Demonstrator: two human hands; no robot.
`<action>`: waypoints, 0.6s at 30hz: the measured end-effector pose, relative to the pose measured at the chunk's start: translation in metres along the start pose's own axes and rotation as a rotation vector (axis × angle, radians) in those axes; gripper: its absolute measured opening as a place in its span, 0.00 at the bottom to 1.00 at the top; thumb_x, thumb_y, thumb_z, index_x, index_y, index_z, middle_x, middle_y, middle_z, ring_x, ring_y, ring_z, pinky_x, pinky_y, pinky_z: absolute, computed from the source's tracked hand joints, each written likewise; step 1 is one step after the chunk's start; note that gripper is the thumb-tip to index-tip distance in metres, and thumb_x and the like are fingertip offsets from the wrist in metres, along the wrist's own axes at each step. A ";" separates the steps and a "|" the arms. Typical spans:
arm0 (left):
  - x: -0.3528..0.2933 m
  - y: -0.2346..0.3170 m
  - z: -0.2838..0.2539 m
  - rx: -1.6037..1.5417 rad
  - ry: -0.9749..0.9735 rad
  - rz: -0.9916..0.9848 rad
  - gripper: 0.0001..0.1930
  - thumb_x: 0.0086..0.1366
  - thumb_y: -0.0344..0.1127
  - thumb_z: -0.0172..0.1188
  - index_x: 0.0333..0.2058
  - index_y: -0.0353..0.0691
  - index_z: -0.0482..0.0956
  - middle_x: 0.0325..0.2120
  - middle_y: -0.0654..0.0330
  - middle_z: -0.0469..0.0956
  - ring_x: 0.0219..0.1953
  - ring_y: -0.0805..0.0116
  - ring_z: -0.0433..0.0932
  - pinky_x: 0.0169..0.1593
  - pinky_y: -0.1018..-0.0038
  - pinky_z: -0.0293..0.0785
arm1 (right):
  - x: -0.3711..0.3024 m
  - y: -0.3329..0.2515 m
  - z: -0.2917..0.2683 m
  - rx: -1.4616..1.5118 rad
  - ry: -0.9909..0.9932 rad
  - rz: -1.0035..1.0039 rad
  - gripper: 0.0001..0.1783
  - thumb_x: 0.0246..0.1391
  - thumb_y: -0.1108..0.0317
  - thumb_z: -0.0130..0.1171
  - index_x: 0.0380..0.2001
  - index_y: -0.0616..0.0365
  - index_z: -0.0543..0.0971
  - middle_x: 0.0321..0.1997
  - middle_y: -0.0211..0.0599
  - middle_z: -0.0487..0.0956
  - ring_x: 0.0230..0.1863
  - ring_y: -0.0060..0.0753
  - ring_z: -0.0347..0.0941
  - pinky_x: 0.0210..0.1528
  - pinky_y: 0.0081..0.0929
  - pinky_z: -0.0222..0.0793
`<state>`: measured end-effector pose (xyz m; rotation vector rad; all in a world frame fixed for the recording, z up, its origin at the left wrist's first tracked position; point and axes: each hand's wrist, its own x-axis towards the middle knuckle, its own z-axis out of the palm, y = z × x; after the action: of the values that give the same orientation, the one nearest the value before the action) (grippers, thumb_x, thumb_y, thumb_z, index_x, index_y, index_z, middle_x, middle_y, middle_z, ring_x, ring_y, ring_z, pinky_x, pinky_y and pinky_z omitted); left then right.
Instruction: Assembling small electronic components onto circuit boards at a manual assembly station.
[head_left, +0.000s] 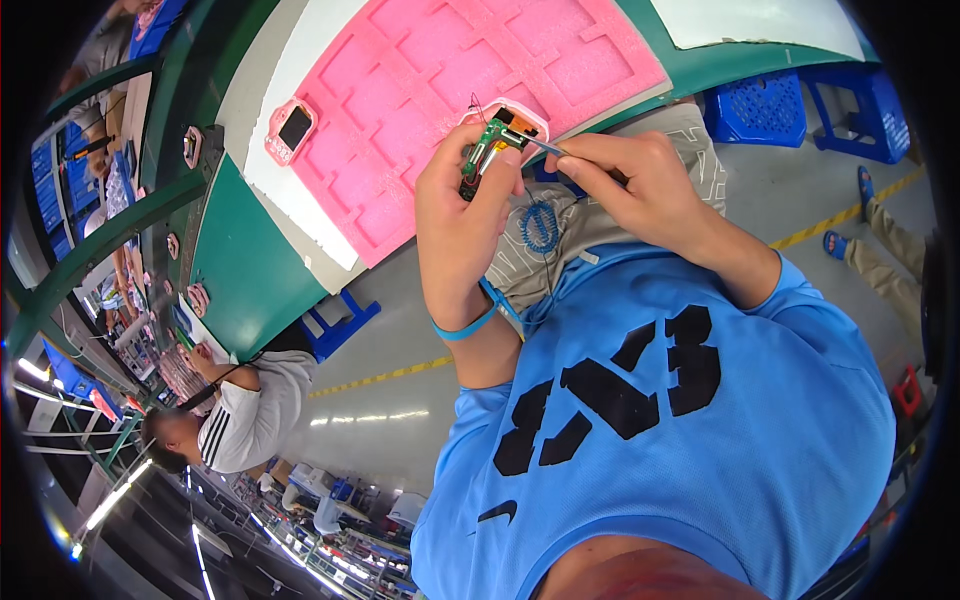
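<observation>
My left hand (462, 205) is closed around a small green circuit board (470, 172) with thin wires and an orange-brown part at its far end. A pink plastic shell (530, 112) shows just behind the board, partly hidden by it. My right hand (645, 185) pinches a thin metal tool (546, 147), whose tip reaches the right side of the board. Its exact kind is too small to make out. Both hands are above the near edge of a pink foam tray (395, 130) with square recesses. A pink-framed device with a dark screen (294, 130) rests at the tray's left side.
A blue wristband (466, 325) and a coiled blue cord (540, 228) hang near my lap. Blue plastic stools (757, 108) stand to the right. Another person in a white shirt (255, 415) works at the left along the green bench (240, 265). Someone's legs (880, 235) show at far right.
</observation>
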<state>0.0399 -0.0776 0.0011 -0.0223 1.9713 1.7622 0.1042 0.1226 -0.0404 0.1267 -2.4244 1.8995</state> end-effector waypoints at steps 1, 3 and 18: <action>0.000 0.000 0.000 0.000 0.001 0.001 0.11 0.73 0.30 0.63 0.52 0.36 0.82 0.24 0.64 0.80 0.19 0.81 0.65 0.22 0.83 0.58 | 0.000 0.000 0.000 0.000 0.000 -0.001 0.09 0.67 0.73 0.63 0.43 0.65 0.89 0.18 0.25 0.72 0.19 0.17 0.56 0.22 0.21 0.48; 0.001 0.001 0.000 -0.015 -0.001 -0.012 0.11 0.73 0.30 0.63 0.51 0.36 0.82 0.24 0.63 0.80 0.19 0.81 0.67 0.22 0.83 0.59 | 0.000 0.000 -0.002 0.007 -0.015 0.007 0.09 0.67 0.73 0.63 0.43 0.65 0.89 0.18 0.25 0.72 0.19 0.17 0.56 0.22 0.21 0.49; 0.015 0.024 0.006 0.042 -0.022 0.020 0.19 0.80 0.41 0.55 0.59 0.33 0.78 0.26 0.56 0.84 0.19 0.74 0.77 0.22 0.83 0.70 | 0.009 -0.014 -0.051 0.191 -0.196 0.302 0.10 0.71 0.69 0.57 0.42 0.61 0.85 0.22 0.30 0.79 0.19 0.23 0.66 0.23 0.25 0.59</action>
<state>0.0209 -0.0632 0.0173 0.0315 1.9988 1.7255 0.0963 0.1685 -0.0133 -0.0514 -2.4974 2.3508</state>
